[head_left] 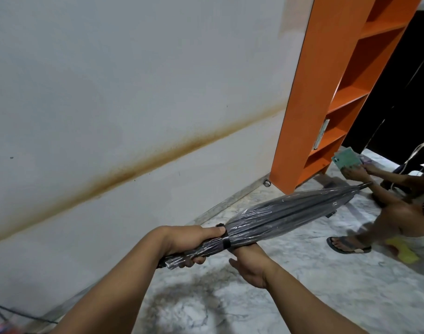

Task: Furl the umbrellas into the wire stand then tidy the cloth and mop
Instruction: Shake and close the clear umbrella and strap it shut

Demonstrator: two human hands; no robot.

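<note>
A furled dark grey umbrella (290,213) with a glossy, creased canopy lies nearly level over the marble floor, its tip pointing to the right. My left hand (191,242) grips it at the gathered end, thumb by the black strap (226,242) that rings the canopy. My right hand (252,263) reaches up from below just right of the strap; its fingers go round the far side of the canopy and are hidden. Black wire, possibly the stand (13,313), shows at the bottom left corner.
A white wall with a brown stain runs along the left. An orange shelf unit (326,104) stands at the back right. A person (399,213) squats on the right holding a phone, close to the umbrella's tip, with a yellow cloth-like thing (402,251) by their foot.
</note>
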